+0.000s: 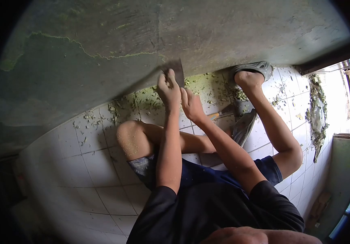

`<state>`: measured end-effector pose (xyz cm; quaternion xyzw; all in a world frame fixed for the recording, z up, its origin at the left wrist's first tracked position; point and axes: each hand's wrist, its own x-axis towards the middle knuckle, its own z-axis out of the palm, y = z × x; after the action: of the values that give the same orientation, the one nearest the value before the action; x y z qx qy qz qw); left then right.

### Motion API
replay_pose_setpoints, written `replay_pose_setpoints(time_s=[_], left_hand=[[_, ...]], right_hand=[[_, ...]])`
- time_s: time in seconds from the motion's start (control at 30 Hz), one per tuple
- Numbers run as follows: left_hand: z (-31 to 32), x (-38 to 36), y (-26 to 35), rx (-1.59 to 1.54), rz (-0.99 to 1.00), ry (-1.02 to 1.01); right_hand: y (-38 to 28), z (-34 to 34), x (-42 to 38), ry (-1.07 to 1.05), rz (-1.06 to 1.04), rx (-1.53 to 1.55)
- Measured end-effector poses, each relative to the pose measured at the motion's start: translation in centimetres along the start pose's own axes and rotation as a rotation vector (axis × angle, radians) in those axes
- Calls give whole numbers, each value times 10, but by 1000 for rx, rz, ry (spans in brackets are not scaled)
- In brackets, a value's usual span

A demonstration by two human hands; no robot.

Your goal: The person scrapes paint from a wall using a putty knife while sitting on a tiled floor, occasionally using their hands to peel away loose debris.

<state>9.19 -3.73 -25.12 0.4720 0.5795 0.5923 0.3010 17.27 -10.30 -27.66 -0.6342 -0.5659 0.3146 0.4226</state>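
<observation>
A wide, dark scraper blade (178,72), partly blurred, meets the lower part of the grey-green wall (118,73). My left hand (169,90) is closed on the scraper, with its fingers up along the blade. Just to the right and lower, my right hand (191,106) is also closed at the scraper's lower edge, and its fingertips touch the metal. The handle is hidden by my hands. Above the blade, a ragged yellow-green edge of peeling paint (130,54) crosses the wall.
Paint flakes (142,101) litter the white tiled floor (97,162) along the wall. A grey pot (243,107) stands by my sandalled foot (244,129), near a tool with an orange-yellow handle (213,116). My other sandal (264,70) touches the wall base. Debris (317,114) lies heaped at right.
</observation>
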Motion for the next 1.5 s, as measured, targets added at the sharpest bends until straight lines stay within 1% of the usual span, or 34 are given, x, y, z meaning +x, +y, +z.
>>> replay_pose_setpoints(time_s=[0.03,0.1,0.13,0.17,0.2,0.23,0.27,0.3,0.33,0.37,0.4,0.43,0.47,0.5,0.57,0.6,0.63,0.7,0.8,0.87,0.97,1.0,1.07,1.1,1.13,1.17,1.2,1.23,1.3,1.33,1.37,1.43,1.47,1.5], left_hand=[[4,-8,-17,131,-103,-27],[6,-15,-29,168,-134,-69],[5,-12,-26,168,-138,-66],[3,-4,-14,120,-49,-56],[1,2,4,73,38,-50],[0,9,37,-147,75,6],[-6,23,49,-148,111,14],[-14,31,69,-188,79,37],[-18,37,83,-263,111,57],[-20,41,91,-340,145,78],[-23,40,90,-281,167,74],[-21,36,78,-288,174,76],[-16,28,54,-261,93,85],[-11,19,29,-231,9,93],[-6,-4,-16,35,-73,6],[1,-13,-31,95,-167,-22],[4,-18,-30,70,-120,-24],[6,-8,-7,0,-77,2],[-10,22,45,-344,-4,-14],[-21,34,56,-433,-19,13],[-29,27,60,-469,-60,13],[-26,20,48,-453,-111,-25],[-17,5,18,-396,-218,-119],[-11,-4,-2,-357,-271,-174],[-6,-6,-2,-335,-264,-216],[0,-10,-1,-233,-198,-187],[3,-8,-2,-234,-173,-174],[-1,-5,17,-233,-152,-164],[-5,13,41,-480,-172,-103],[-10,16,52,-464,-146,-60],[-8,16,48,-468,-140,-62],[-5,11,31,-469,-204,-10],[0,3,23,-493,-215,-27],[3,-2,15,-439,-198,-71]], right_hand=[[16,4,-8,-4,-1,2],[40,10,-19,0,101,-10],[34,9,-17,7,88,15],[21,4,-10,5,93,14],[3,-3,1,32,-4,5],[-18,-9,12,61,-105,-2],[-43,-17,22,66,-102,-2],[-69,-26,31,50,-165,-32],[-83,-31,38,38,-235,-64],[-85,-31,39,48,-241,-68],[-84,-29,36,33,-226,-88],[-80,-25,32,14,-211,-107],[-64,-18,25,-7,-165,-114],[-42,-11,14,-6,-169,-115],[-2,0,-9,-3,-7,-43],[8,3,-16,-13,-7,-42],[16,5,-20,20,6,10],[9,-2,-12,54,18,58],[-64,-31,14,30,-61,-14],[-91,-42,23,-65,-148,-131],[-87,-38,14,-70,-136,-160],[-78,-36,7,-74,-138,-160],[-50,-29,-12,-40,-30,-121],[-34,-25,-19,-48,-32,-117],[-30,-25,-24,-17,45,-94],[-25,-25,-25,19,119,-72],[-19,-29,-23,10,151,-122],[-31,-32,-14,8,151,-120],[-57,-34,7,51,-53,-191],[-68,-35,11,21,-61,-285],[-66,-36,12,26,-67,-285],[-53,-35,5,77,-190,-327],[-41,-34,0,71,-190,-324],[-27,-36,-5,76,-160,-345]])
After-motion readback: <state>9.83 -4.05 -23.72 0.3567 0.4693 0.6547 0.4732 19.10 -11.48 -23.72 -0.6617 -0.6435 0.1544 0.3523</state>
